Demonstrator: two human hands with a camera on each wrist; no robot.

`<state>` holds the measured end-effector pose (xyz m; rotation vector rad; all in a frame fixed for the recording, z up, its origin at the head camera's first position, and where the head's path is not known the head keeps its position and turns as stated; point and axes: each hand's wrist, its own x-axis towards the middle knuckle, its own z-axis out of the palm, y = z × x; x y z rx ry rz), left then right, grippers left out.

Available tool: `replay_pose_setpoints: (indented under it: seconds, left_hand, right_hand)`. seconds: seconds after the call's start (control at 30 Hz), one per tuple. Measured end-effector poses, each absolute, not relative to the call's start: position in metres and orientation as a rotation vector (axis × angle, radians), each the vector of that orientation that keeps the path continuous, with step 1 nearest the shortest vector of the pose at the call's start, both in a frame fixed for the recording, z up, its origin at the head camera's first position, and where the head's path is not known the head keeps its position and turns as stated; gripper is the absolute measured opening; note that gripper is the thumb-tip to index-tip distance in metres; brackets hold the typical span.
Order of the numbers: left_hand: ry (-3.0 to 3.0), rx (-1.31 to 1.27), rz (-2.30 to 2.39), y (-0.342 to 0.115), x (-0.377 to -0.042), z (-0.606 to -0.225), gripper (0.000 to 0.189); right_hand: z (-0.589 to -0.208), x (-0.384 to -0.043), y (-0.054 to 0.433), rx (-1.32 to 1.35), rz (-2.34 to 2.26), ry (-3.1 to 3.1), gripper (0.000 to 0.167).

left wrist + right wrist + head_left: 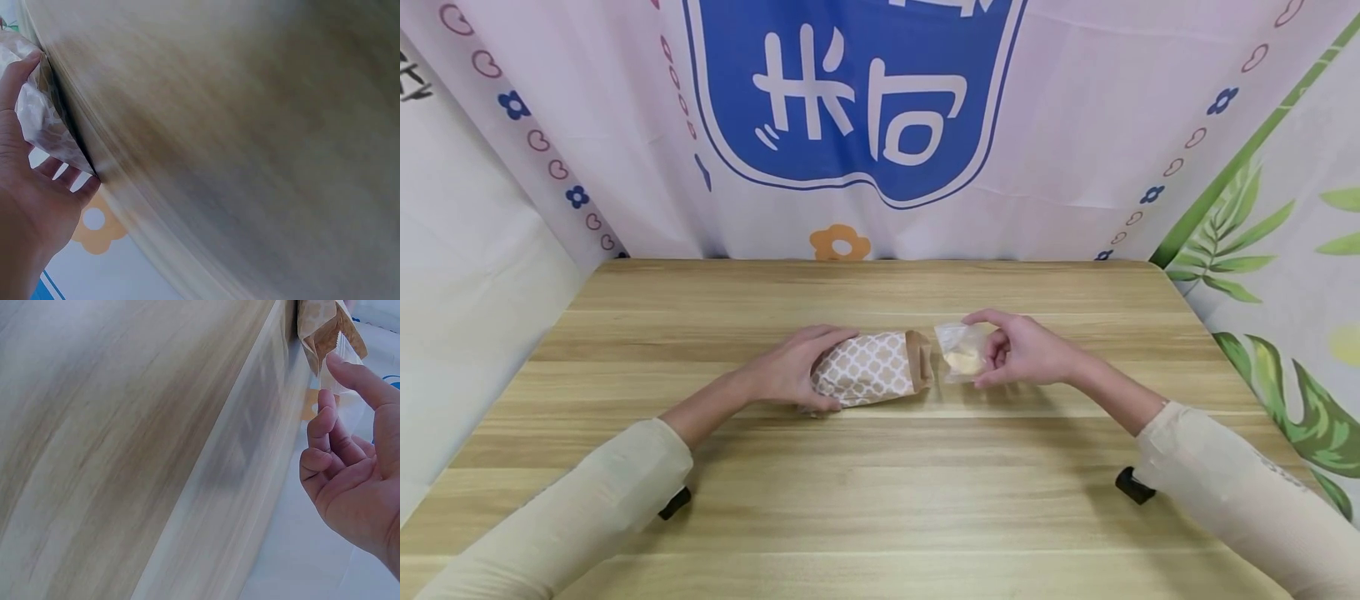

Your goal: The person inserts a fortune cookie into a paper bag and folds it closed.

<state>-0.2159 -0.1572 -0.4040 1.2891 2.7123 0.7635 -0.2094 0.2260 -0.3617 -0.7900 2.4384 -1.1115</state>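
My left grip (792,365) is spread about as wide as the end of a paper bag (867,368), and I have hold of that bag from its nine o'clock end. My fingers curve over its twelve o'clock side and my thumb lies along it near seven. The bag is brown with a white lattice print, and it lies on its side near the middle of the bench (880,492); its open mouth faces three o'clock, the plain brown lining showing.

My right grip (1032,350) comes in from four o'clock and is nearly closed on a small clear packet (953,340), pinching its outer edge between thumb and fingers. The right wrist view shows my thumb pressed to the film and the packet's toothed edge. Inside sits something pale yellow (962,362), its kind hard to tell. The packet is at three o'clock from the bag, right before the mouth; the head view has a slim gap between the two, while from the right wrist they overlap, so I cannot tell whether they touch.

Cream sleeves (576,492) cover my forearms. At twelve o'clock, beyond the bench, hangs a white curtain (1060,167) with a blue emblem (865,175) and an orange flower (822,242); green leaves (1326,417) are printed at three o'clock.
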Motion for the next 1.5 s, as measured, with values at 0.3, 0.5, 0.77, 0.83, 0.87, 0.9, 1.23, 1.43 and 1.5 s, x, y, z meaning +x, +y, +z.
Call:
replay_pose_setpoints:
  seconds: [0.3,0.5,0.77,0.83,0.87,0.9,1.23,1.43,1.5]
  left_hand:
    - [2.707,1.266,0.758,-0.157,-0.216,-0.404,0.104]
    - [2.703,1.266,0.768,-0.157,-0.216,-0.404,0.104]
    - [2.706,1.268,0.765,-0.158,-0.216,-0.405,0.104]
    - [2.708,1.269,0.765,-0.157,-0.216,-0.405,0.104]
    - [2.709,1.269,0.766,-0.157,-0.216,-0.405,0.104]
    - [2.710,1.270,0.766,-0.157,-0.216,-0.405,0.104]
    - [2.706,1.276,0.775,-0.157,-0.216,-0.406,0.104]
    - [2.701,1.276,0.789,-0.157,-0.217,-0.406,0.104]
    - [2.701,1.273,0.790,-0.157,-0.217,-0.406,0.104]
  right_hand:
    - [-0.360,-0.208,0.216,-0.826,-1.089,2.424,0.087]
    - [-0.359,-0.208,0.210,-0.846,-1.067,2.435,0.086]
    - [-0.359,-0.209,0.200,-0.895,-1.009,2.454,0.082]
    - [-0.358,-0.209,0.198,-0.901,-0.989,2.465,0.083]
    - [-0.358,-0.210,0.197,-0.909,-0.977,2.472,0.082]
    - [-0.358,-0.210,0.196,-0.917,-0.964,2.479,0.082]
    - [-0.352,-0.215,0.191,-0.879,-0.913,2.501,0.078]
    - [-0.349,-0.216,0.192,-0.837,-0.924,2.491,0.077]
    - [-0.349,-0.215,0.190,-0.845,-0.903,2.504,0.077]
